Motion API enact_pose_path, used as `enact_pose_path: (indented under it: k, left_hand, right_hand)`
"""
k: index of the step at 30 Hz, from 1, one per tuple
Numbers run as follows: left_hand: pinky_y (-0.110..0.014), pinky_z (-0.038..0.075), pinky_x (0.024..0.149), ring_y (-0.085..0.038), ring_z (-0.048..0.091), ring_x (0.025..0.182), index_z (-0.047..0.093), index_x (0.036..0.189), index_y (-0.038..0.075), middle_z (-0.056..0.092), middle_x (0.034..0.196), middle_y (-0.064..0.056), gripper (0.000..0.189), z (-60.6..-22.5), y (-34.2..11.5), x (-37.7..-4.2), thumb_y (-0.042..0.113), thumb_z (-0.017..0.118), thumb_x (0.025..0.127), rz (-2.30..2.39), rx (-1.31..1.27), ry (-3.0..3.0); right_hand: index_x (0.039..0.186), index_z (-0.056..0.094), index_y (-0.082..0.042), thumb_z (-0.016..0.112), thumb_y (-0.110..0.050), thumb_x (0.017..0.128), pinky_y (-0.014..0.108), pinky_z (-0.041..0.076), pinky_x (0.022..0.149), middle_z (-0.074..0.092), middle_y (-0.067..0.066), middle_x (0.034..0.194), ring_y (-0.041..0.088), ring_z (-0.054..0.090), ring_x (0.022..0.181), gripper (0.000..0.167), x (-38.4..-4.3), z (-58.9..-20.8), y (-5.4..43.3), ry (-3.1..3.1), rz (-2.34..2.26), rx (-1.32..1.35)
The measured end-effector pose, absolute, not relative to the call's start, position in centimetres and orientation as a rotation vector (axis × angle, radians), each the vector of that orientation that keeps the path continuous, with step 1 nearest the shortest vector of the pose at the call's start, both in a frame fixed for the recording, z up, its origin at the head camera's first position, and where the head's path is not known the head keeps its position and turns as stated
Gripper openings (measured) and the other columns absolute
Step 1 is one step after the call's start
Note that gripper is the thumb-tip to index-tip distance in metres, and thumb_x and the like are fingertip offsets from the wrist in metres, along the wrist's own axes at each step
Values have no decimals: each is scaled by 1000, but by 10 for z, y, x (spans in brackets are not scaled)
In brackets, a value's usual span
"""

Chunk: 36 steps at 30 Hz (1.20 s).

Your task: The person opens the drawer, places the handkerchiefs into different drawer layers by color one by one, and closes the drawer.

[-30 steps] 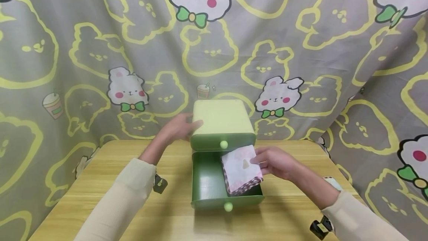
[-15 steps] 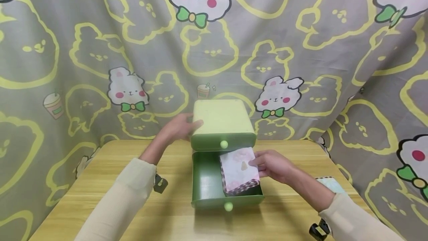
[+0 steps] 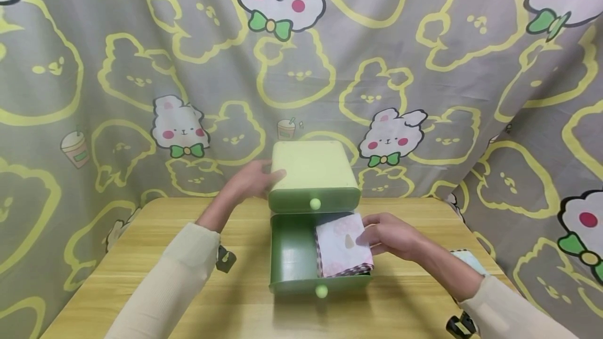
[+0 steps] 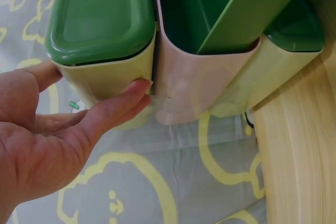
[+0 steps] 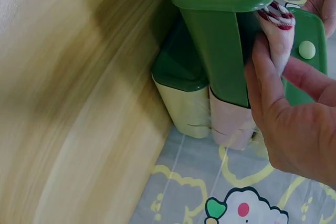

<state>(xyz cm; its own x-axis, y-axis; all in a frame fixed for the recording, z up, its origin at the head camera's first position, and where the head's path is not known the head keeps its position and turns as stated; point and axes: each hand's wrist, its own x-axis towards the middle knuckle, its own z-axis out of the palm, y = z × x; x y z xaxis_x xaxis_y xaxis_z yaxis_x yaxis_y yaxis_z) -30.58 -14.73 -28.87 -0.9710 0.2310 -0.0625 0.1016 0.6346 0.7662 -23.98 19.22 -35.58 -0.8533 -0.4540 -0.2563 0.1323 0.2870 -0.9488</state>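
The cloth [image 3: 336, 245] now sits slightly farther right and nearer the person than half a second ago, and the right hand [image 3: 391, 237] shifts with it; the left hand keeps its place.

Nearest are two pale sleeves [image 3: 160, 281], a small black device [image 3: 226, 259] just beside the left cuff and another by the right. Past them, on the wood-grain table [image 3: 226, 302], the middle drawer [image 3: 292, 255] stands pulled out, its front and round knob [image 3: 321, 291] toward the person. The folded cloth, white and pink with a dark checked edge, is tilted at the drawer's right side, partly over the wall; whether it touches the floor of the drawer cannot be told. The right hand pinches its right edge between thumb and fingers. A blue cloth [image 3: 471, 261] lies beyond the right forearm, partly hidden.

Farther back, the top drawer [image 3: 292, 199] is closed above the middle one. The left hand [image 3: 252, 178] rests on the cabinet [image 3: 311, 164], fingers extended along its left side, thumb over the yellow top. Behind hangs a grey curtain [image 3: 297, 77] printed with rabbits.
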Motion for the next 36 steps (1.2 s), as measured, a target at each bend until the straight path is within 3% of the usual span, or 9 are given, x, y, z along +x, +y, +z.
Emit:
enact_pose_path:
  k: [4, 11, 29, 36]
  left_hand:
    - [-42, 59, 89, -26, 73, 91, 34, 158, 8, 64, 130, -21, 71, -289, -147, -305, 46, 57, 102, 1268, 280, 2683]
    - [-40, 61, 84, -27, 72, 92, 35, 158, 9, 64, 130, -21, 70, -290, -147, -306, 45, 57, 103, 1288, 279, 2670]
    - [-42, 60, 88, -26, 73, 92, 32, 159, 9, 64, 130, -21, 73, -289, -146, -306, 48, 56, 102, 1250, 266, 2695]
    - [-44, 59, 91, -27, 72, 93, 33, 159, 11, 64, 131, -20, 72, -289, -146, -306, 48, 56, 102, 1246, 272, 2696]
  right_hand:
    - [129, 50, 13, 67, -5, 88, 40, 64, 80, 73, 14, 98, 24, 74, 86, 47, -236, -351, 193, 2073, -1557, -282]
    - [127, 49, 13, 68, -5, 90, 39, 64, 73, 75, 18, 90, 24, 74, 77, 46, -230, -347, 195, 2066, -1505, -266]
    - [123, 51, 15, 66, -3, 90, 30, 63, 69, 67, 10, 79, 13, 64, 67, 41, -229, -360, 181, 2120, -1597, -268]
    - [132, 45, 21, 66, -3, 91, 29, 63, 69, 66, 14, 88, 14, 64, 71, 52, -230, -363, 167, 2147, -1597, -240]
